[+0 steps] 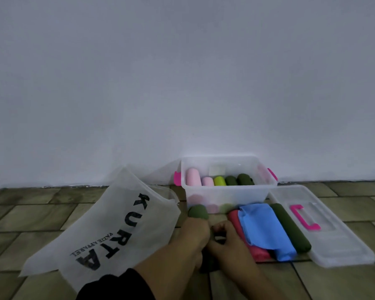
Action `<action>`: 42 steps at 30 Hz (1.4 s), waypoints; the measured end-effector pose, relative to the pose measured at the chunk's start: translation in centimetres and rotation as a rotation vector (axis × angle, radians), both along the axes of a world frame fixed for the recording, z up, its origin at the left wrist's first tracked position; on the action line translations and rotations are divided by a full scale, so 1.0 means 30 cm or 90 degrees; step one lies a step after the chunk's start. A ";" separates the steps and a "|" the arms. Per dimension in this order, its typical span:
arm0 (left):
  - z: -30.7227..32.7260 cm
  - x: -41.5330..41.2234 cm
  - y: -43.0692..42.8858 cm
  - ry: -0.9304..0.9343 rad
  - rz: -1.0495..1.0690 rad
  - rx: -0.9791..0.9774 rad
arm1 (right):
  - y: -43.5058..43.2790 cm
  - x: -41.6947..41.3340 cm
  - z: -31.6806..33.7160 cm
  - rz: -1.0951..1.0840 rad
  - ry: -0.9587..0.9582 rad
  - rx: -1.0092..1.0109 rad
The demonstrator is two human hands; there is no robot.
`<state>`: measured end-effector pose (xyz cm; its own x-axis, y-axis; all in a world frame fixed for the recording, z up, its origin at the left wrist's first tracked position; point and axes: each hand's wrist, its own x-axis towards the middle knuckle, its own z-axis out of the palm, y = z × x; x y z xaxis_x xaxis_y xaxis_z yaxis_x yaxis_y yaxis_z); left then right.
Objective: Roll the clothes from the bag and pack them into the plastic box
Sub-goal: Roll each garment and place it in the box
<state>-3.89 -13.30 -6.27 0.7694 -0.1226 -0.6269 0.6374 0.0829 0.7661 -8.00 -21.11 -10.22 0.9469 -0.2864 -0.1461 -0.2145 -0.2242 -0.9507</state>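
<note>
A clear plastic box [227, 194] with pink latches stands by the wall, holding several rolled clothes in pink, lime and dark green. In front of it, my left hand [192, 233] and my right hand [227, 239] meet on a dark green roll [197, 211] on the floor, fingers curled round it. Only the roll's far end shows past my left hand. A white bag [108, 226] printed KURTA lies flat to the left. To the right lie a red cloth [258, 253], a blue cloth [262, 226] and another green roll [290, 228].
The box's clear lid [333, 239] with a pink handle lies on the tiled floor at the right. A plain white wall rises right behind the box. Brownish floor tiles stretch to the left and right.
</note>
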 end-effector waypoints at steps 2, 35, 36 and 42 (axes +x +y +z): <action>0.018 -0.005 -0.014 -0.067 -0.022 -0.015 | -0.052 0.008 0.018 0.008 -0.004 0.112; 0.078 0.461 -0.009 -0.369 -0.436 0.684 | -0.156 0.659 0.232 0.231 0.290 -0.613; 0.076 0.462 -0.011 -0.367 -0.432 0.688 | -0.152 0.657 0.235 0.235 0.291 -0.622; 0.075 0.467 -0.016 -0.367 -0.409 0.687 | -0.174 0.606 0.280 0.247 0.244 -0.600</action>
